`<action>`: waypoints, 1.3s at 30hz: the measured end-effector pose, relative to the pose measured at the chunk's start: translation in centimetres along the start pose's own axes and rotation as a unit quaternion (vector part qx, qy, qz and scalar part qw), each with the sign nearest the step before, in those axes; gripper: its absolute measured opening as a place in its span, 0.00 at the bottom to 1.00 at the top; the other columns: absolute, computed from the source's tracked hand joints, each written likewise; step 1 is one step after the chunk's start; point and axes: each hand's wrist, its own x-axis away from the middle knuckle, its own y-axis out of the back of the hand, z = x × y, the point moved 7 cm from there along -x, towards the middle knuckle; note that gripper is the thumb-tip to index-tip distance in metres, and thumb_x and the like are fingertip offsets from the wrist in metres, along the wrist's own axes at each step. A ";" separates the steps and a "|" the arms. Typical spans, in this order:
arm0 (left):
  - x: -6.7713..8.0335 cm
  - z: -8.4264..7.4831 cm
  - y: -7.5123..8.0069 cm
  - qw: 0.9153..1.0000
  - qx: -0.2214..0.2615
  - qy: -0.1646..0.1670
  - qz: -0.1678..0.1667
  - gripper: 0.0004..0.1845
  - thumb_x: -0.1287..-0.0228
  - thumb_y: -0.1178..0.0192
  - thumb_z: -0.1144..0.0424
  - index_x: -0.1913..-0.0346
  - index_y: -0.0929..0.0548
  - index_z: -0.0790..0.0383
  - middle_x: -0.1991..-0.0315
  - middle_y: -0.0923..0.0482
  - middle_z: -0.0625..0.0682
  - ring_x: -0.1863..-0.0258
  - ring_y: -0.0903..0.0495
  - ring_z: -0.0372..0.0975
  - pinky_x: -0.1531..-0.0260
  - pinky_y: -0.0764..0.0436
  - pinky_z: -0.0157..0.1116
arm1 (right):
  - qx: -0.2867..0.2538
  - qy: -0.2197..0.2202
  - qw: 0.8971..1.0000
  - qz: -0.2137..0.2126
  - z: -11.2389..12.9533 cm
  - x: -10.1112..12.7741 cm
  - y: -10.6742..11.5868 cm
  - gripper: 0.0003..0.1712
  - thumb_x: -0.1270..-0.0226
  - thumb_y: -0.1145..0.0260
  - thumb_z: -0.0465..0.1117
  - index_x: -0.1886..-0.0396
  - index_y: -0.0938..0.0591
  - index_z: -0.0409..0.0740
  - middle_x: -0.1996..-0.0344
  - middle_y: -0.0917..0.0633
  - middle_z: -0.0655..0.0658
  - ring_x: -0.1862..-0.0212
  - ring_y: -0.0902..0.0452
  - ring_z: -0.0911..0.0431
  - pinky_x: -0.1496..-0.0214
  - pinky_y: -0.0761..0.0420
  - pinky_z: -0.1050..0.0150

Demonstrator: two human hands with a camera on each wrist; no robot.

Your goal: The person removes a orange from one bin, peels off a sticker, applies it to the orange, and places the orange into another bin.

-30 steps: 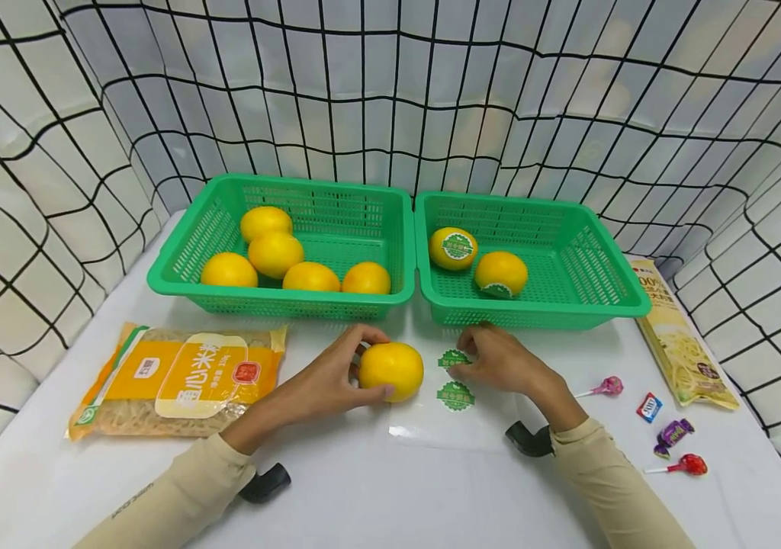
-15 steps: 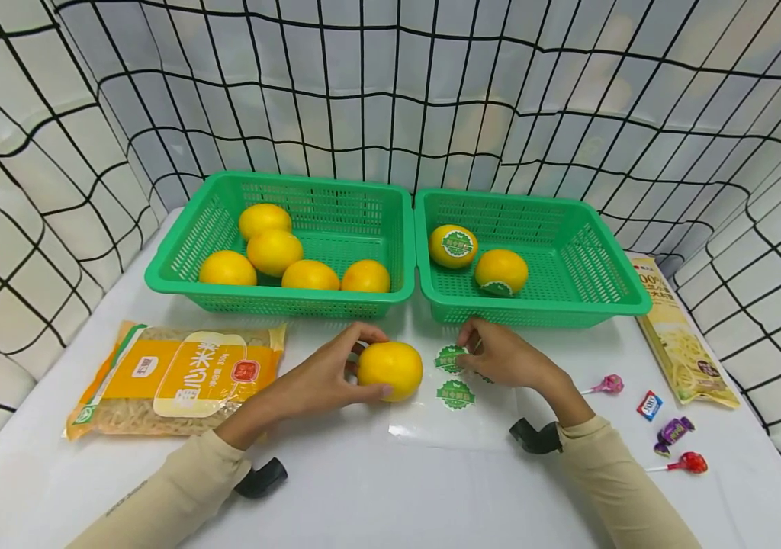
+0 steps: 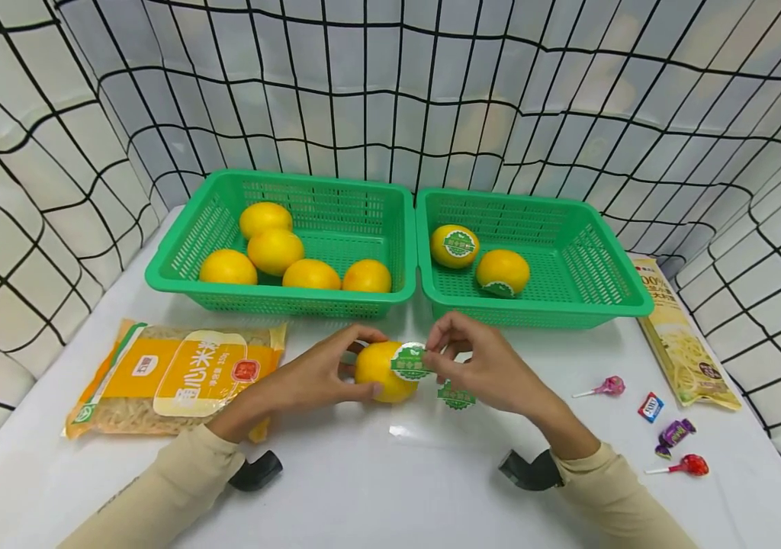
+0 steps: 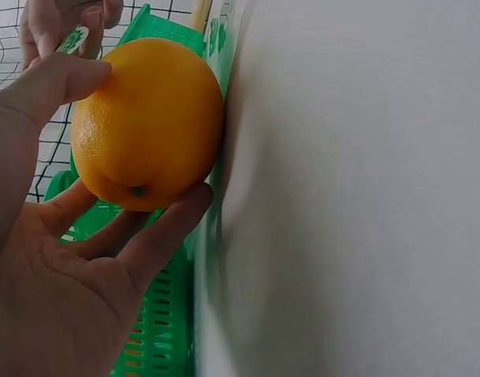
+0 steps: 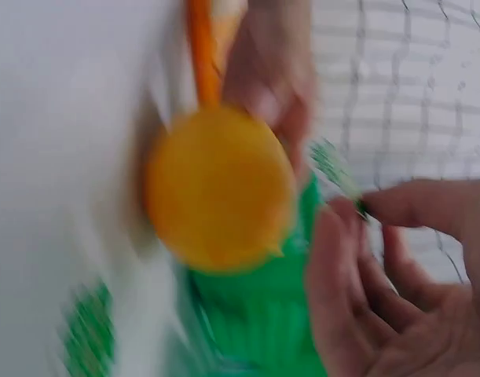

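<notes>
My left hand (image 3: 325,371) grips an orange (image 3: 380,374) on the table, thumb on the near side and fingers behind it. In the left wrist view the orange (image 4: 149,126) shows its stem end, between thumb and fingers. Between thumb and fingertip, my right hand (image 3: 490,366) pinches a green-and-white round sticker (image 3: 409,361) by its edge. From the head view the sticker overlaps the orange's right side; in the right wrist view the sticker (image 5: 334,166) stands apart from the fruit. Another green sticker (image 3: 455,395) lies on a clear backing sheet (image 3: 425,431) below the right hand.
A green basket (image 3: 281,305) with several oranges stands at back left. Beside it, a second green basket (image 3: 535,311) holds two stickered oranges. A noodle bag (image 3: 181,381) lies left, another noodle packet (image 3: 686,335) right. Lollipops (image 3: 692,464) and wrapped candies (image 3: 674,433) lie at right.
My right hand has peeled a sticker off the sheet, lifted it and moved it left to the orange. The left hand keeps its hold on the orange, nearly still.
</notes>
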 end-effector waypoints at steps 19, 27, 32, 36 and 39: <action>-0.1 -0.4 -0.1 1.000 0.006 -0.014 -0.016 0.34 0.35 0.23 0.63 0.29 0.26 0.59 0.35 0.24 0.53 0.39 0.24 0.49 0.41 0.15 0.38 | 0.206 0.097 0.965 -0.130 1.5 0.2 -3.4 0.14 0.34 0.23 0.35 0.55 0.20 0.46 0.68 0.16 0.53 0.69 0.19 0.62 0.71 0.19 0.70; -0.2 -0.5 -0.2 0.999 -0.007 -0.026 -0.020 0.34 0.35 0.23 0.60 0.29 0.26 0.57 0.34 0.24 0.51 0.39 0.24 0.48 0.40 0.16 0.41 | 0.407 0.122 0.890 -0.166 2.6 0.8 -3.8 0.12 0.33 0.22 0.47 0.57 0.17 0.52 0.69 0.16 0.51 0.84 0.31 0.60 0.85 0.36 0.71; -0.2 -0.4 -0.2 0.999 -0.005 -0.027 -0.018 0.35 0.34 0.23 0.61 0.28 0.27 0.57 0.33 0.25 0.52 0.39 0.23 0.49 0.39 0.16 0.41 | 0.474 0.109 0.859 -0.161 2.8 1.1 -3.7 0.16 0.31 0.24 0.56 0.53 0.15 0.54 0.67 0.14 0.48 0.88 0.33 0.55 0.87 0.36 0.67; -0.2 -0.2 0.0 1.000 0.001 -0.019 -0.014 0.34 0.34 0.23 0.61 0.29 0.27 0.57 0.33 0.24 0.52 0.38 0.23 0.48 0.38 0.16 0.43 | 0.467 0.109 0.863 -0.161 2.7 1.1 -3.3 0.18 0.33 0.23 0.58 0.53 0.13 0.54 0.63 0.12 0.48 0.85 0.26 0.53 0.86 0.31 0.65; -0.1 0.0 0.1 1.000 0.004 -0.013 -0.004 0.34 0.34 0.24 0.60 0.28 0.27 0.55 0.34 0.24 0.51 0.38 0.22 0.48 0.37 0.16 0.43 | 0.433 0.155 0.872 -0.169 2.9 1.0 -3.1 0.15 0.36 0.19 0.51 0.57 0.13 0.52 0.59 0.11 0.50 0.74 0.16 0.54 0.82 0.23 0.65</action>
